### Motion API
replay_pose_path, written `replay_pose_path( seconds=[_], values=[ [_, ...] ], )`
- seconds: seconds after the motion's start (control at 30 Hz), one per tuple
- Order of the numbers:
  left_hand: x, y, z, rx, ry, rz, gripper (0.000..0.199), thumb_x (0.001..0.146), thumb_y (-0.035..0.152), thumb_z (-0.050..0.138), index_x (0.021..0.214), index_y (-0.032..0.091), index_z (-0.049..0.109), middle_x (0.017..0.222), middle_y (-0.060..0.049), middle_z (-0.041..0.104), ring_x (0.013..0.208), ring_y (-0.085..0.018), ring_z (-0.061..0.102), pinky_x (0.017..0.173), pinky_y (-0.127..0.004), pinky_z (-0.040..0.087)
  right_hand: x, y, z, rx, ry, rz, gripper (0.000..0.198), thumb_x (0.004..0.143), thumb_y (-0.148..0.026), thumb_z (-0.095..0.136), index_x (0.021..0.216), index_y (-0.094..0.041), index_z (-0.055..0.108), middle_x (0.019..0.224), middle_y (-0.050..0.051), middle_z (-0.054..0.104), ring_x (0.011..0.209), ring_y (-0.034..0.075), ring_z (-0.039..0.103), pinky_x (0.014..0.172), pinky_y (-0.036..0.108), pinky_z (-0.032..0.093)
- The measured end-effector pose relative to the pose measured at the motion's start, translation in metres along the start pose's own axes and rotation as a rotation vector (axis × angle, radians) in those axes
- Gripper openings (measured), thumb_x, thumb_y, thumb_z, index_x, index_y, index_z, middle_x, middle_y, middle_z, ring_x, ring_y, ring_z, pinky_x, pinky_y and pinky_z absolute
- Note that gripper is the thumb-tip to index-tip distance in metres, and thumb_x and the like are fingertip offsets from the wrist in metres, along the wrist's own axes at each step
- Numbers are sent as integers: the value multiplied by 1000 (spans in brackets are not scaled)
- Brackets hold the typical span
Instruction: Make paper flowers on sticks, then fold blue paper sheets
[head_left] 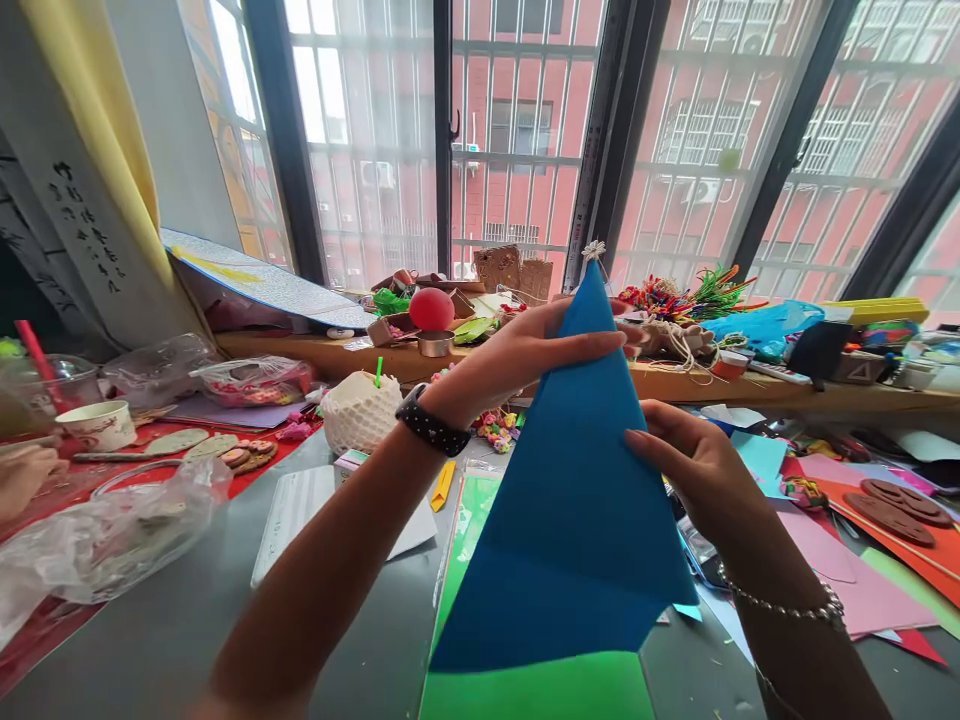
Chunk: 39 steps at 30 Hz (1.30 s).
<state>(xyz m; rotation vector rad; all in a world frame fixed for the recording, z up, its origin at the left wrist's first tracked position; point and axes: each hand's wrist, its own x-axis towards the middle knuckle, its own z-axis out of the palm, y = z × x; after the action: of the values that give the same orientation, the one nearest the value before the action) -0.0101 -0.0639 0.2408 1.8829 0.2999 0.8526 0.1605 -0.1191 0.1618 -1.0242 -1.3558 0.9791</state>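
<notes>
A sheet of blue paper (574, 510), rolled into a cone with its point up, is held above the table in both hands. My left hand (540, 340) wraps round it near the tip, thumb across the front and other fingers behind. Lower down on the right edge, my right hand (686, 455) pinches the paper, its thumb in front. The cone's wide lower edge is uneven and hangs over a green sheet (540, 690) lying on the table. How the far side of the cone overlaps is hidden.
A wooden ledge (667, 383) under the window carries a red ball (431, 310) and craft scraps. To the left stand a foam-netted coconut (362, 412) and a paper cup (97, 427); another person's hand (26, 480) shows at the edge. Pink paper (862, 585) lies right.
</notes>
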Motion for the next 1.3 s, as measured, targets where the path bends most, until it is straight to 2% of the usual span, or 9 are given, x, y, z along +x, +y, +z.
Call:
replay_pose_path(
  seconds=[0.13,0.23,0.33,0.77,1.13,1.3],
  values=[
    [-18,-30,-7,51,144,-93,37,70,30,60,102,11,55,93,-8,62,81,-16,58,68,-25,46,9,4,-14,-16,80,13,31,62,-39,68,87,-21,62,83,2,67,68,18,63,54,23,52],
    [-30,-54,-10,91,180,-166,32,64,33,66,88,12,60,84,-5,63,78,-15,58,67,-25,46,15,8,-21,-17,157,17,31,59,-39,70,84,-21,63,80,1,67,68,18,62,55,23,52],
    [-32,-66,-10,111,176,-225,27,63,33,66,77,11,61,73,-3,61,68,-13,57,63,-24,46,16,10,-25,-23,203,13,33,58,-40,70,84,-21,63,79,1,67,67,18,62,55,24,52],
    [-31,-65,-10,195,227,-290,22,63,32,67,73,12,62,66,-2,62,60,-12,58,60,-24,49,15,10,-24,-50,228,-8,34,62,-40,67,88,-20,60,81,2,66,67,17,62,53,22,51],
    [-33,-60,-11,177,175,-260,21,63,31,67,69,11,63,60,-2,60,56,-10,55,54,-20,46,16,9,-26,-75,279,-22,35,59,-41,69,86,-21,61,82,2,67,67,18,62,51,23,50],
    [-32,-62,-10,159,164,-286,21,62,30,68,72,11,64,61,-2,61,57,-10,56,56,-21,47,15,8,-27,-54,282,-8,35,58,-40,70,86,-21,61,78,1,67,64,17,62,51,22,49]
  ],
)
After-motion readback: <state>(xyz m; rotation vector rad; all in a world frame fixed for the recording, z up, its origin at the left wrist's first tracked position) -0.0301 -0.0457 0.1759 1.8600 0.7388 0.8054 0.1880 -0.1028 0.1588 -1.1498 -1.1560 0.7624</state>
